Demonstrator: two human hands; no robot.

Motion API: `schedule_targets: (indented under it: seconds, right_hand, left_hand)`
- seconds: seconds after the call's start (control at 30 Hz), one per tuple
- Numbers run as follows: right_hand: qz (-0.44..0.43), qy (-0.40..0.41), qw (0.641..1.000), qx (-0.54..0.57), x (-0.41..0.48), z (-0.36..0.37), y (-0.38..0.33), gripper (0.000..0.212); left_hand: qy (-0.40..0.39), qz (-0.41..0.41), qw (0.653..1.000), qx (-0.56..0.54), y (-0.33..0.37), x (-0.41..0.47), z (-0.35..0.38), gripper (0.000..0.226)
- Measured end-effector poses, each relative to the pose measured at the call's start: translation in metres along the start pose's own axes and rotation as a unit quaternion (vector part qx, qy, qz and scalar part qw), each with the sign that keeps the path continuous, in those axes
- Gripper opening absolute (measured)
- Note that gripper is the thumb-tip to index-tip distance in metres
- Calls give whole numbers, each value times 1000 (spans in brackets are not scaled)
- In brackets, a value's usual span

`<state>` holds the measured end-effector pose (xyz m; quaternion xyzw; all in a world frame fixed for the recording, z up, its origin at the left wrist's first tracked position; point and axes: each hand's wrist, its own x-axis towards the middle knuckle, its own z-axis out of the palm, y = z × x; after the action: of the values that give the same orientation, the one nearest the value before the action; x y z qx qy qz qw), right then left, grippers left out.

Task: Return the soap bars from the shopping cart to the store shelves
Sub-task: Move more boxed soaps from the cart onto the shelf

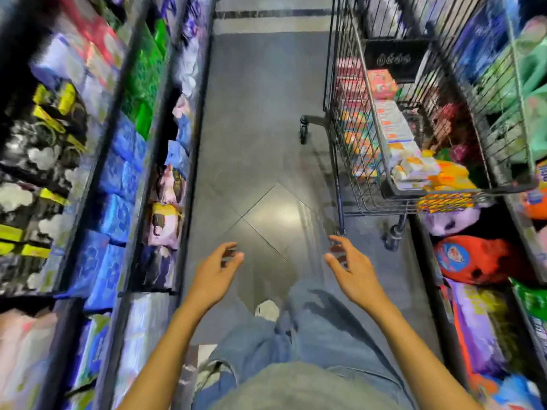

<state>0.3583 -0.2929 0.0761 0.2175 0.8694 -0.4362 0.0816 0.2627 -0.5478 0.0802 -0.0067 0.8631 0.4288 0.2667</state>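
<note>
A wire shopping cart [340, 84] stands at the right of the aisle, ahead of me. Inside it lie several boxed soap bars [393, 128] in white, orange, pink and yellow packs. My left hand [216, 273] and my right hand [352, 270] hover over the floor in front of my legs, both empty with fingers loosely curled. The right hand is just short of the cart's near left corner. The picture is blurred by motion.
Shelves on the left [118, 179] hold blue, green and black packets. Shelves on the right [485, 261] carry red, purple and green bags, close behind the cart. Grey tiled floor [260, 128] runs down the aisle between them.
</note>
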Motion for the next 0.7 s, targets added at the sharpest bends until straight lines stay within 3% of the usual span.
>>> schedule_targets:
  seconds: [0.27, 0.5, 0.7]
  right_hand:
    - [61, 41, 997, 33, 71, 8, -14, 42]
    - [72, 23, 997, 34, 204, -2, -63, 42]
    - [25, 4, 999, 22, 319, -30, -108, 43]
  left_hand:
    - [-42, 75, 996, 26, 70, 131, -32, 30]
    - [-50, 37, 998, 21, 99, 230, -69, 28]
    - [-27, 31, 999, -3, 122, 303, -101, 21]
